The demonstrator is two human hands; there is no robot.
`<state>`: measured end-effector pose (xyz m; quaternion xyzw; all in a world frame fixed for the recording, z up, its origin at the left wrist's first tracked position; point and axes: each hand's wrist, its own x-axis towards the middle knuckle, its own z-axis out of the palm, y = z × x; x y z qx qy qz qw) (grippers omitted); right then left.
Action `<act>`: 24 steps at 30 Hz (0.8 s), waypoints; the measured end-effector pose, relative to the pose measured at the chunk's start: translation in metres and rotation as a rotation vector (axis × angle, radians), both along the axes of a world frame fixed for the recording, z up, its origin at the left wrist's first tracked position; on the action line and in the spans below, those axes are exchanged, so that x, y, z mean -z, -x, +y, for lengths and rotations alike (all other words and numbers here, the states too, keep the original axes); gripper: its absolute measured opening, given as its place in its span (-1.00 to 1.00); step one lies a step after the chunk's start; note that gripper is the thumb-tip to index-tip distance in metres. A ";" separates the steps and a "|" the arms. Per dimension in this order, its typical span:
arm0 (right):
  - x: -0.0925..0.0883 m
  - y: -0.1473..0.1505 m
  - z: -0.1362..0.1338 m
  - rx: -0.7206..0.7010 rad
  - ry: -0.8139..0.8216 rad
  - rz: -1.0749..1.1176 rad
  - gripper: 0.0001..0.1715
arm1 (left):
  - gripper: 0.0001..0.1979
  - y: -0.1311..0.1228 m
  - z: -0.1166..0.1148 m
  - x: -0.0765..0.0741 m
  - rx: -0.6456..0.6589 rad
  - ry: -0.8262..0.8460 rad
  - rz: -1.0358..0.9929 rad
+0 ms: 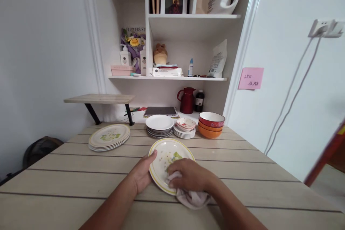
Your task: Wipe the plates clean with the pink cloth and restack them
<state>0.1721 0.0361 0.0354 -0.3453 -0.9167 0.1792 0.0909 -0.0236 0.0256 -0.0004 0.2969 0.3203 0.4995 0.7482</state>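
Centrally, a slatted table (81, 176) abuts white shelving (194, 16). Left to right: flowered plates (109, 136), stacked; the left hand (145, 173), grasping the rim of a yellow-edged plate (161, 161) at mid-table; the right hand (190, 174), clutching a cloth (194, 199) against it; stacked bowls (210, 129); a pink wall note (250, 78).

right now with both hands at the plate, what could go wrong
The left hand grips the yellow-rimmed plate at one edge, so pressure from the right hand with the cloth might make it tilt or slip.

The plate's far rim appears close to the stacked round plates; a forward push could chip one.

The cloth's loose end hangs past the near rim and might catch under the plate.
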 end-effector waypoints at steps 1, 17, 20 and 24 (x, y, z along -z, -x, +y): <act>0.003 0.005 -0.003 -0.054 -0.003 0.038 -0.72 | -0.50 0.000 0.000 0.000 0.001 -0.002 0.010; 0.016 0.001 0.030 0.397 0.015 0.357 -0.15 | -0.49 0.004 0.005 0.002 0.015 0.024 0.015; 0.008 -0.018 0.029 0.075 0.180 0.360 0.01 | -0.51 0.003 0.004 0.001 0.017 0.026 0.017; -0.001 -0.039 0.032 -0.129 0.279 0.265 0.01 | -0.53 0.001 0.003 -0.001 0.004 0.029 0.009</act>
